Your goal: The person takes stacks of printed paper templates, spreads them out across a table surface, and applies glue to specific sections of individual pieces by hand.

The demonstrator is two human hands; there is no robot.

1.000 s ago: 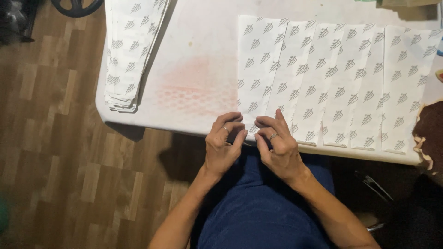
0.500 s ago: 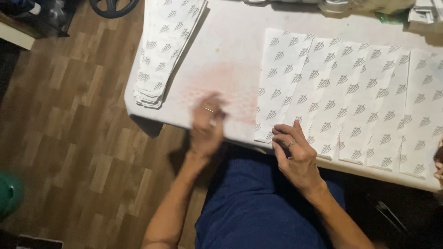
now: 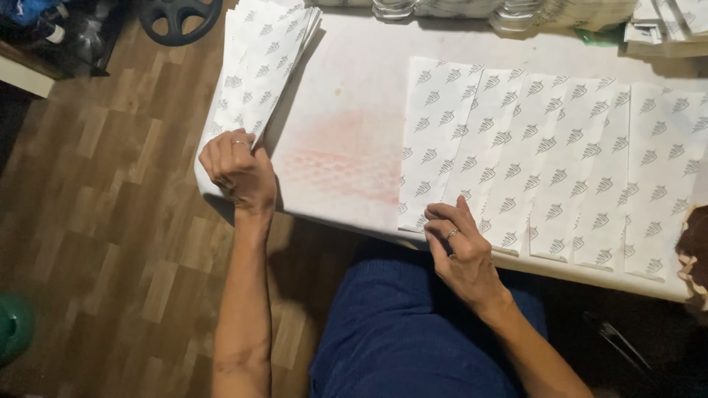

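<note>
Printed sheets lie in an overlapping row across the white table, running from centre to the 3 o'clock edge. Right hand sits at the row's near-left corner, 6 o'clock side, fingertips flat on the sheet, grip loose, pinning not grasping. Left hand at 9 o'clock has its grip closed on the near end of the stack of sheets hanging over the table's left edge. Judging by layout: a full row looks done, and the sizeable stack suggests plenty left. Pinkish stain marks the bare table between row and stack.
</note>
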